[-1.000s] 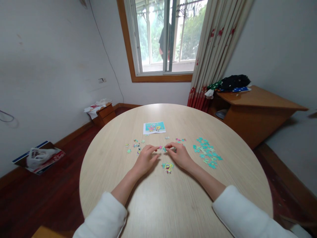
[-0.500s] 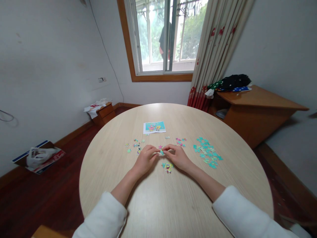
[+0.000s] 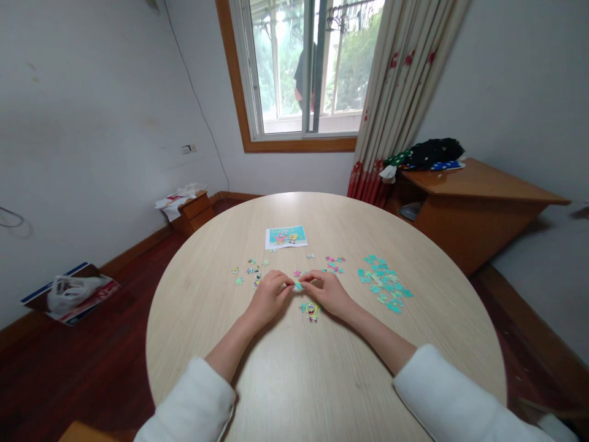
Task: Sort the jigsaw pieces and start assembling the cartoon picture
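Observation:
My left hand point(image 3: 270, 299) and my right hand point(image 3: 330, 293) meet over the middle of the table, fingertips pinched on a small teal and white jigsaw piece point(image 3: 298, 286). Whether it is one piece or two joined cannot be made out. Just below them lies a joined cluster of puzzle pieces point(image 3: 312, 311) with a yellow cartoon figure. A pink piece point(image 3: 297, 274) lies just beyond my fingertips. Loose multicoloured pieces point(image 3: 253, 270) are scattered beside my left hand, some partly hidden by it. Past my right hand are several pink pieces point(image 3: 335, 268).
A printed reference picture point(image 3: 288, 237) lies farther back on the round table point(image 3: 294, 380). Many teal pieces point(image 3: 384, 282) are spread at the right. Beyond the table stand a wooden desk point(image 3: 478, 184) with cloth on it and a small cabinet point(image 3: 196, 212).
Both hands stay pinched at the same place, with only a slight shift of the fingers on the teal piece. The other pieces lie as before; the view has moved slightly.

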`<state>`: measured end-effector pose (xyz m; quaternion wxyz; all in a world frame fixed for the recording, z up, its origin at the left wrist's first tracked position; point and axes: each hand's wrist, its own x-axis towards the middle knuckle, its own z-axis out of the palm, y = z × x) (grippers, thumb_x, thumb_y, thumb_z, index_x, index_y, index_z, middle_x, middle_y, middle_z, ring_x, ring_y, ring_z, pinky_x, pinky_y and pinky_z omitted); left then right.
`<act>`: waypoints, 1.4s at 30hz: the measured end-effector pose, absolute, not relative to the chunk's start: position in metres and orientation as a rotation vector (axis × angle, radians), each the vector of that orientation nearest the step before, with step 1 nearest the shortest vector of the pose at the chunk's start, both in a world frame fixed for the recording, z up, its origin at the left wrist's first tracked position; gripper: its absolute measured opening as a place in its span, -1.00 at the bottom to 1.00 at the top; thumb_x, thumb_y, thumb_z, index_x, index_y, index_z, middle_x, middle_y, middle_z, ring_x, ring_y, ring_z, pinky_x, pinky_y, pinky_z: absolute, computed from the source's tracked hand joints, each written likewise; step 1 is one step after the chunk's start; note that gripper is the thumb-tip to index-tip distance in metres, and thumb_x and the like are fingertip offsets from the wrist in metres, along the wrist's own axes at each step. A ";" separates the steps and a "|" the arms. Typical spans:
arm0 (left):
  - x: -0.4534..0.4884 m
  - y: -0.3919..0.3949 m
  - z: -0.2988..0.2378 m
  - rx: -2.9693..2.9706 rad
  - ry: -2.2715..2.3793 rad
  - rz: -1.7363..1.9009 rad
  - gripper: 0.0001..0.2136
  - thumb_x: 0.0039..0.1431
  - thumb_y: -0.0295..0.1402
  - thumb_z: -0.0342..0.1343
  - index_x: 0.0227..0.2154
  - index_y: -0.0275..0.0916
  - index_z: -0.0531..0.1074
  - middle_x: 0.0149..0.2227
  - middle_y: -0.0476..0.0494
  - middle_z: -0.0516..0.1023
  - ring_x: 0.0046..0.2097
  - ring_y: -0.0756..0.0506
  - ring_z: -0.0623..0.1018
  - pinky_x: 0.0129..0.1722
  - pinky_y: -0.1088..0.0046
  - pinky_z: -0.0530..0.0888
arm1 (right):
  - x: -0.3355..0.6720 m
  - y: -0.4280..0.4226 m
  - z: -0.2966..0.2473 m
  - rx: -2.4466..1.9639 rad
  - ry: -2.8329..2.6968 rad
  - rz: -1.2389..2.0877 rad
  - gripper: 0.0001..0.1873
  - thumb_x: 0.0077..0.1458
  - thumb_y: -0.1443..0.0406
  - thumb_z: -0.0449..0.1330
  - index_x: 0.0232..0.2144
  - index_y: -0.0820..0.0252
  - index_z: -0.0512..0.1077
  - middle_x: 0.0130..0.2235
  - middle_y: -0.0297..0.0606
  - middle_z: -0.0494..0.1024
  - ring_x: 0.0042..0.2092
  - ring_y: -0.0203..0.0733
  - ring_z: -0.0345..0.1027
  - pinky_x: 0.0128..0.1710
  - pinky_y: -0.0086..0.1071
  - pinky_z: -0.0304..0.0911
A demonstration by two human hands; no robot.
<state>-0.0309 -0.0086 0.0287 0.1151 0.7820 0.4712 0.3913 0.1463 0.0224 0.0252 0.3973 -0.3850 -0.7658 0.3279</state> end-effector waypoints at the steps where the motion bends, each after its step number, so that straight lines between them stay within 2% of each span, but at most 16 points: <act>1: -0.032 -0.008 0.028 2.284 1.406 1.140 -0.90 0.10 -0.49 0.05 -0.44 -0.26 0.46 -0.41 -0.11 0.48 -0.28 -0.05 0.44 -0.26 0.42 0.37 | 0.147 0.023 0.025 -0.983 -1.946 0.806 -0.86 0.00 0.32 0.13 -0.42 0.21 0.50 -0.38 -0.25 0.58 -0.33 -0.23 0.42 -0.24 -0.34 0.29; 4: -0.035 -0.004 0.025 2.235 1.543 1.120 -0.90 0.07 -0.50 0.07 -0.47 -0.26 0.46 -0.44 -0.10 0.49 -0.32 -0.06 0.44 -0.28 0.41 0.36 | 0.152 0.027 0.027 -1.044 -1.963 0.671 -0.86 0.01 0.34 0.12 -0.43 0.20 0.50 -0.37 -0.24 0.58 -0.32 -0.22 0.42 -0.22 -0.32 0.26; 8: -0.042 0.001 0.019 2.174 1.700 1.069 -0.89 0.04 -0.51 0.08 -0.52 -0.25 0.48 -0.47 -0.08 0.50 -0.37 -0.05 0.45 -0.30 0.40 0.35 | 0.170 0.042 0.028 -1.195 -1.952 0.384 -0.85 0.02 0.34 0.11 -0.43 0.19 0.50 -0.33 -0.22 0.59 -0.25 -0.16 0.41 -0.10 -0.21 0.15; 12: -0.046 0.004 0.017 2.173 1.783 1.010 -0.88 0.01 -0.52 0.08 -0.54 -0.26 0.48 -0.46 -0.10 0.50 -0.35 -0.08 0.46 -0.28 0.37 0.34 | 0.195 0.059 0.029 -1.365 -1.933 0.247 -0.82 0.01 0.38 0.08 -0.38 0.22 0.50 -0.32 -0.19 0.58 -0.25 -0.16 0.39 -0.15 -0.28 0.14; 17: -0.047 0.004 0.016 2.199 1.847 1.014 -0.90 0.00 -0.50 0.08 -0.54 -0.26 0.47 -0.44 -0.11 0.49 -0.28 -0.12 0.46 -0.21 0.29 0.30 | 0.209 0.064 0.031 -1.497 -2.070 0.254 -0.79 -0.02 0.42 0.08 -0.39 0.24 0.52 -0.40 -0.22 0.54 -0.37 -0.24 0.34 -0.34 -0.42 0.14; 32: -0.050 0.008 0.018 2.085 1.988 0.945 -0.87 0.02 -0.47 0.05 -0.49 -0.22 0.50 -0.36 -0.10 0.48 -0.22 -0.11 0.45 -0.13 0.28 0.28 | 0.219 0.050 0.049 -1.584 -2.163 0.405 -0.78 -0.06 0.42 0.07 -0.44 0.24 0.53 -0.44 -0.25 0.51 -0.42 -0.28 0.30 -0.42 -0.49 0.08; 37: -0.051 0.008 0.018 2.087 1.985 0.956 -0.88 0.02 -0.46 0.06 -0.48 -0.23 0.51 -0.35 -0.11 0.49 -0.21 -0.12 0.46 -0.13 0.27 0.29 | 0.215 0.047 0.047 -1.499 -2.238 0.445 -0.77 -0.08 0.47 0.05 -0.50 0.24 0.52 -0.44 -0.25 0.53 -0.40 -0.26 0.34 -0.41 -0.49 0.11; 42: -0.053 0.009 0.017 2.077 1.955 1.019 -0.88 0.02 -0.46 0.06 -0.50 -0.23 0.50 -0.37 -0.11 0.48 -0.22 -0.11 0.46 -0.13 0.27 0.30 | 0.214 0.050 0.037 -1.464 -2.225 0.458 -0.76 -0.01 0.45 0.07 -0.40 0.23 0.54 -0.33 -0.21 0.56 -0.30 -0.23 0.39 -0.29 -0.46 0.18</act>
